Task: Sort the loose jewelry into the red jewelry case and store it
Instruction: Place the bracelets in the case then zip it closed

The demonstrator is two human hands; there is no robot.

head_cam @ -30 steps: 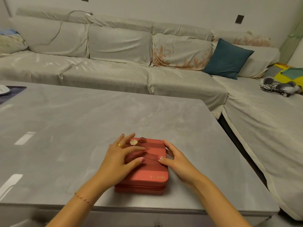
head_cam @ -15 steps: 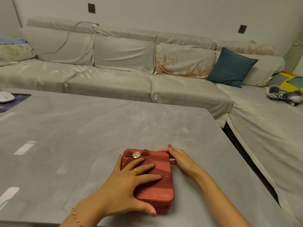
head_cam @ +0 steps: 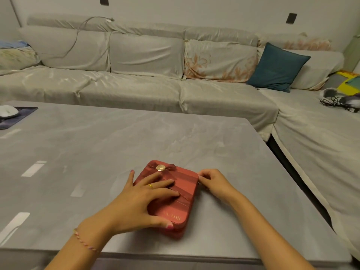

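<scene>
Case [head_cam: 175, 193] zipper under right hand [head_cam: 215, 184]

Domestic living room. Evidence: grey L-shaped sofa [head_cam: 136, 88] under loose covers, teal cushion [head_cam: 277, 68] on it, low grey worktop [head_cam: 116, 145] directly before the sofa.

I see everything from one wide-angle camera on my head, looking forward and down across the grey table [head_cam: 120, 145]. My left hand [head_cam: 136, 199] and right hand [head_cam: 216, 184] sit close under it, low in the picture, at the red jewelry case [head_cam: 173, 199]. Farther off, the view takes in the sofa [head_cam: 136, 80] and the wall [head_cam: 194, 10] behind it.
</scene>
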